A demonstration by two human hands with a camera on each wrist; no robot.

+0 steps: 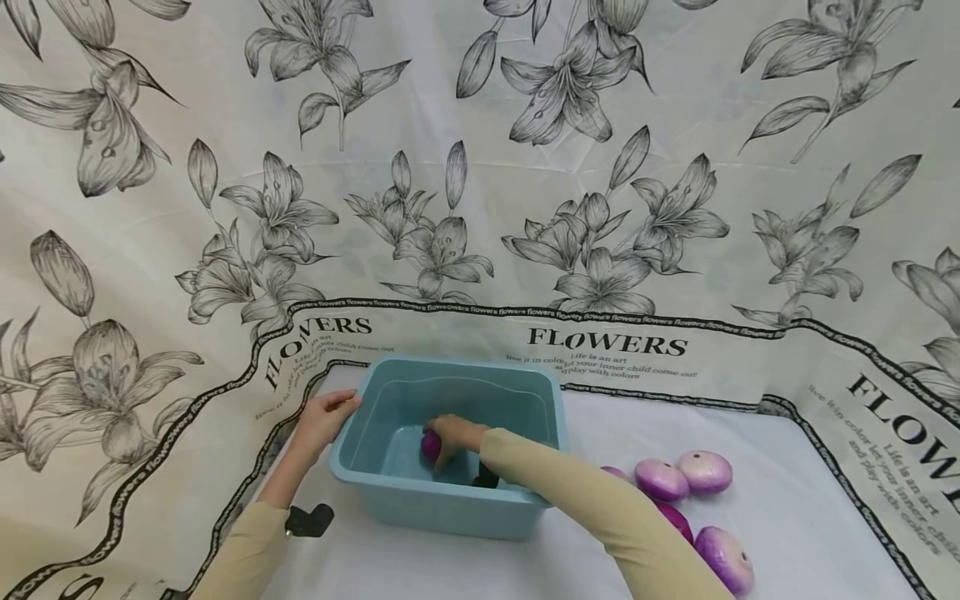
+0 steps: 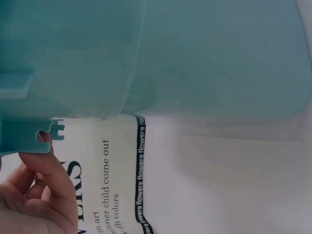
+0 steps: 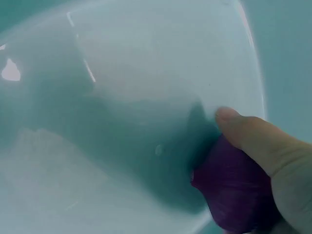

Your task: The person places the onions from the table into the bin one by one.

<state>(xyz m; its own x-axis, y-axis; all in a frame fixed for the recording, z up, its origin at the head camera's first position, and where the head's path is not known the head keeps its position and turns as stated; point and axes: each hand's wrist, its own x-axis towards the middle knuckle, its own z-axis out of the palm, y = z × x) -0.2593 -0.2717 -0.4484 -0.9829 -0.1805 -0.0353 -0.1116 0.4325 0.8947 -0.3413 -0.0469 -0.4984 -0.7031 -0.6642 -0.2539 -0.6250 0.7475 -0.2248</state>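
A blue-green plastic basin (image 1: pixel 450 504) stands on the white tabletop. My left hand (image 1: pixel 327 417) grips its left rim, thumb and fingers pinching the edge; in the left wrist view that hand (image 2: pixel 41 190) holds the rim from below. Inside the basin, my right hand (image 1: pixel 455 437) holds a purple onion (image 1: pixel 431 445) low down near the floor. Close up in the right wrist view, the thumb (image 3: pixel 253 136) lies along the dark purple onion (image 3: pixel 234 187), whose pointed end faces left. The other fingers are mostly hidden there.
Several purple onions lie right of the basin, among them a pale one (image 1: pixel 705 472) and a larger one (image 1: pixel 723 560), partly behind my right sleeve (image 1: pixel 600 500). A flower-print cloth (image 1: pixel 480 250) hangs behind and around the table (image 1: pixel 750 442).
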